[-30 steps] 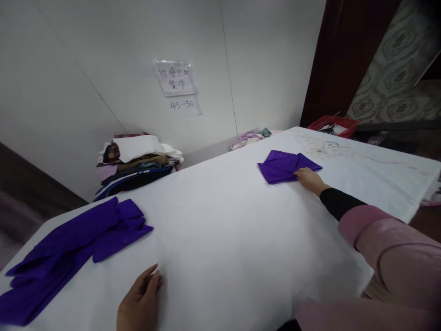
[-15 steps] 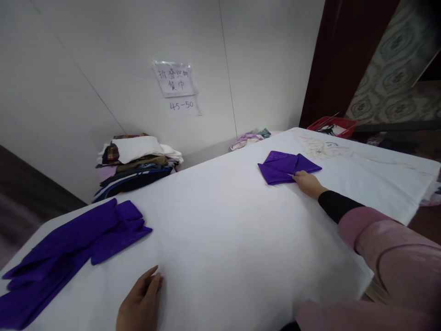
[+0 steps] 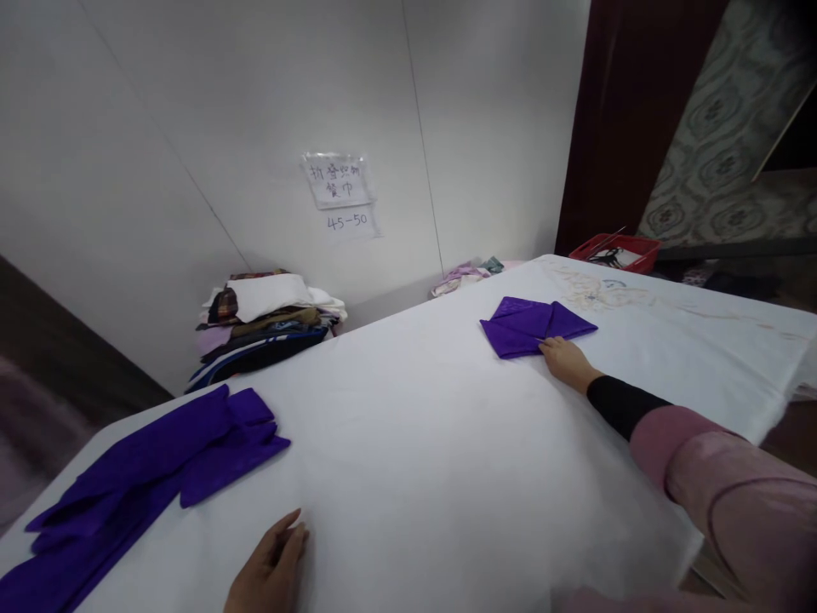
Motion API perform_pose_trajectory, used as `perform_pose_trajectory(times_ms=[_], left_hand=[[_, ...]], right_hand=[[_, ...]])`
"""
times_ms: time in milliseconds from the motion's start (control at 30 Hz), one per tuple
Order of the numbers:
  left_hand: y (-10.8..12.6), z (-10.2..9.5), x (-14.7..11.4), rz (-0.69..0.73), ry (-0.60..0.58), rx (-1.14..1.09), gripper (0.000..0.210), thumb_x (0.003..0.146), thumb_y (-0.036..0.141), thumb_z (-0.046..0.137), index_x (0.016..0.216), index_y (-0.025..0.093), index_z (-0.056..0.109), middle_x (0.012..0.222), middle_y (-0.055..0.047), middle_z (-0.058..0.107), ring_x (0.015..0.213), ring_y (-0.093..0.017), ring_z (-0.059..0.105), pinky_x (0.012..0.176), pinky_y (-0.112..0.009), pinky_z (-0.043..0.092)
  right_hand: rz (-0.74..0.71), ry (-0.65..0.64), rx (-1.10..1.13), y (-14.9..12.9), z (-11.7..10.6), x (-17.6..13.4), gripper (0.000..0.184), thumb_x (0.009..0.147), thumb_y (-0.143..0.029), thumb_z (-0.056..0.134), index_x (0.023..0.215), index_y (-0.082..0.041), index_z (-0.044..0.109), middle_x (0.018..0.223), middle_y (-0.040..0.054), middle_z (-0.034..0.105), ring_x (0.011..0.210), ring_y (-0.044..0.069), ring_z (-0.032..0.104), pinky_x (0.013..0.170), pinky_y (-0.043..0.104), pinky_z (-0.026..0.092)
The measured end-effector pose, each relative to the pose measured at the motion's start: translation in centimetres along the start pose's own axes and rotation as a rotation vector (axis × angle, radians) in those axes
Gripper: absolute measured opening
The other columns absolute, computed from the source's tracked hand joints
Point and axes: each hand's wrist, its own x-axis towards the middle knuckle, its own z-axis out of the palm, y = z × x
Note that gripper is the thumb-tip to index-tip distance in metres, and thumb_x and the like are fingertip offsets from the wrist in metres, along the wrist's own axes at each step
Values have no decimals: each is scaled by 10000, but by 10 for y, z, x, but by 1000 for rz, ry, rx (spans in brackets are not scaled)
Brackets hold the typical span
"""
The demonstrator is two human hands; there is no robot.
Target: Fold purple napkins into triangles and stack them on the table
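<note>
Hands, two: one right hand [image 3: 570, 362] and one left hand [image 3: 268, 570]. Purple fabric, two separate groups: one folded purple cloth [image 3: 523, 328] and one purple bundle [image 3: 146, 443] (its overlapping layers prevent a count of the individual pieces). Tables, one: a white-covered table [image 3: 396, 426]. Piles of other textiles, two: one tall clothes stack [image 3: 268, 311] of several garments, exact number indeterminable, and one low fabric heap [image 3: 463, 278], likewise uncounted. Baskets, one: a red basket [image 3: 648, 251]. Handwritten notices, two: one upper sheet [image 3: 341, 183] and one lower sheet [image 3: 351, 223].
</note>
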Motion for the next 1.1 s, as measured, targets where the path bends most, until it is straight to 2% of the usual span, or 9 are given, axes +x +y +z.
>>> perform_pose_trajectory(times_ms=[167, 300, 400, 533, 667, 767, 933, 1100], left_hand=[[-3, 2, 1, 25, -5, -20, 564, 604, 569, 511, 1047, 243, 634, 893, -19, 721, 922, -277, 649, 822, -380, 486], [-4, 4, 2, 51, 16, -37, 534, 595, 561, 524, 1005, 242, 649, 860, -15, 722, 905, -278, 655, 807, -377, 495], [-4, 5, 1, 56, 28, -112, 527, 577, 554, 548, 980, 231, 654, 804, -16, 721, 856, -278, 670, 773, -372, 514], [-4, 7, 0, 33, 66, -276, 505, 592, 522, 564, 963, 192, 653, 732, -27, 709, 736, -245, 681, 721, -354, 541], [-6, 10, -6, 58, 239, -397, 456, 634, 471, 576, 968, 169, 646, 726, -30, 691, 633, -195, 656, 629, -323, 546], [-7, 9, -12, 95, 354, -394, 381, 680, 372, 560, 995, 171, 634, 739, -21, 680, 622, -169, 639, 612, -303, 533], [-4, -3, -2, 143, 488, -180, 275, 772, 189, 520, 1025, 184, 627, 897, -49, 684, 802, -152, 640, 753, -294, 514], [-2, -22, 41, 70, 541, -52, 253, 766, 135, 573, 1003, 186, 647, 1030, -66, 658, 915, -163, 617, 845, -298, 480]], right_hand=[[15, 29, 26, -9, -10, -1, 318, 859, -89, 374, 1049, -59, 627, 980, 174, 623, 881, 257, 534, 723, 337, 365], [-52, 53, 81, -43, -26, 2, 334, 865, -131, 401, 1132, -93, 598, 1106, 161, 611, 973, 251, 531, 786, 346, 384], [-204, 83, 276, -96, -43, 3, 344, 825, -133, 453, 1136, -109, 600, 1153, 147, 604, 1038, 246, 520, 853, 366, 395], [-496, 131, 619, -188, -69, -4, 344, 802, -151, 491, 1122, -137, 616, 1181, 127, 605, 1116, 235, 506, 950, 398, 385], [-728, 58, 941, -277, -89, -27, 372, 810, -225, 525, 1169, -159, 601, 1241, 113, 584, 1174, 212, 490, 980, 373, 399], [-827, -27, 1046, -317, -91, -50, 409, 831, -271, 521, 1224, -166, 569, 1294, 124, 549, 1224, 238, 456, 998, 411, 392], [-920, -53, 999, -335, -68, -68, 362, 874, -285, 471, 1209, -203, 581, 1319, 116, 531, 1249, 274, 436, 1032, 508, 332], [-965, -40, 928, -334, -53, -69, 351, 909, -328, 418, 1187, -212, 598, 1365, 106, 487, 1282, 266, 401, 1042, 505, 324]])
